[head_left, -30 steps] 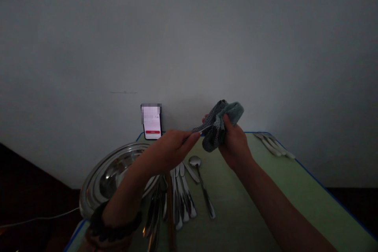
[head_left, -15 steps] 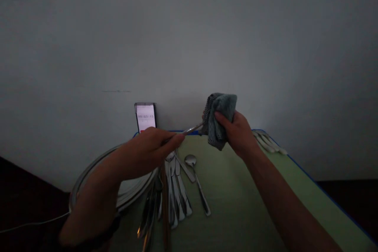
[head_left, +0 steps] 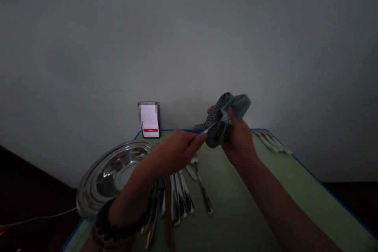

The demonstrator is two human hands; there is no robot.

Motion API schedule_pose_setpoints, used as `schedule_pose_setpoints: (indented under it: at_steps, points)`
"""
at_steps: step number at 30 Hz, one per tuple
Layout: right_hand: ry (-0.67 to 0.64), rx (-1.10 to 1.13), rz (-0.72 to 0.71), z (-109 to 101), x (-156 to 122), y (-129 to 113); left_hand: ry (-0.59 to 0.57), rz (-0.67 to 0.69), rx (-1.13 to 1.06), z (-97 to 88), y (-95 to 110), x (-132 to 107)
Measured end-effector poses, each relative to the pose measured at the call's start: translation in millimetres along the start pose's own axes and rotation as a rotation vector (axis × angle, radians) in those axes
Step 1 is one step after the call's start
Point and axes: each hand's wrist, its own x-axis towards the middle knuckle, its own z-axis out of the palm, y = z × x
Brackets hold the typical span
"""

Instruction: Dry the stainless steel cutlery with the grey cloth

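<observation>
Grey-green cloth (head_left: 220, 117): bunched above the table (head_left: 233, 204), gripped by the fingers of the right hand (head_left: 241, 138).
Metal utensil (head_left: 210, 127): pinched in the fingers of the left hand (head_left: 180, 147); far end against the cloth.
Spoon (head_left: 203, 187): on the table, beside other cutlery (head_left: 183, 197).
Steel basin (head_left: 91, 181): left of the cutlery, partly behind the left forearm (head_left: 137, 189).

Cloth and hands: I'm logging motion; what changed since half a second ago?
The left hand has moved right, closer to the cloth, which has splayed wider; less of the metal utensil shows between them. Nothing was let go: the right hand keeps the cloth. The spoon on the table lies as before.
</observation>
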Motion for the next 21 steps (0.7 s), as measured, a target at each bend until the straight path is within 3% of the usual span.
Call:
schedule_pose_setpoints:
  at_steps: [4,10,17,21]
  points:
    - [-0.045,0.008,0.078,-5.8,5.6,4.4,0.002,0.002,0.098,-3.2,-0.3,-1.9]
    - [-0.064,-0.034,0.01,-6.2,7.6,1.4,-0.079,-0.049,0.093,-19.4,-1.6,-10.4]
    - [-0.017,-0.082,-0.019,-6.1,6.2,5.2,-0.231,-0.097,-0.262,-33.4,-10.7,-23.9]
    - [-0.023,-0.069,-0.022,-9.1,8.3,3.2,-0.316,-0.094,-0.358,-43.7,-11.8,-31.2]
